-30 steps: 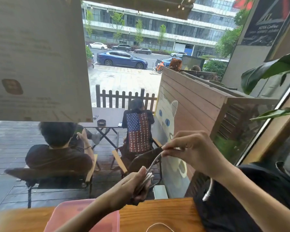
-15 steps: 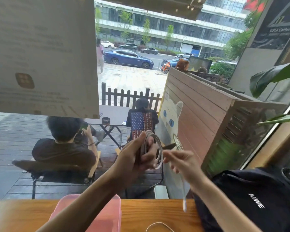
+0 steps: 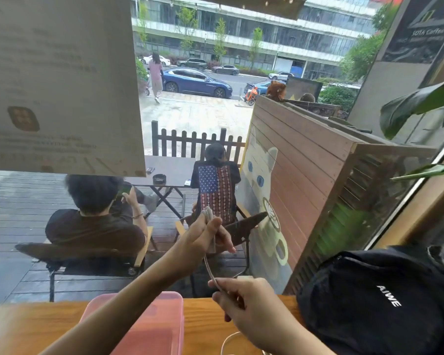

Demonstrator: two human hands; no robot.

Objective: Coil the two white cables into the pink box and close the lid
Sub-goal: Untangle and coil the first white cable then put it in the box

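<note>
Two hands on one white cable [image 3: 208, 267]: left hand [image 3: 205, 237] clenches coil, right hand [image 3: 244, 303] pinches tail; slack grip risks loops springing loose, missing pink box [image 3: 151, 326]

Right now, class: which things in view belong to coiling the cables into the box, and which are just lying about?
Belong to the job:
white cable, stretched between both hands
left hand
right hand
second white cable
pink box, lid on

Just lying about:
black bag
wooden counter
plant leaves
</note>
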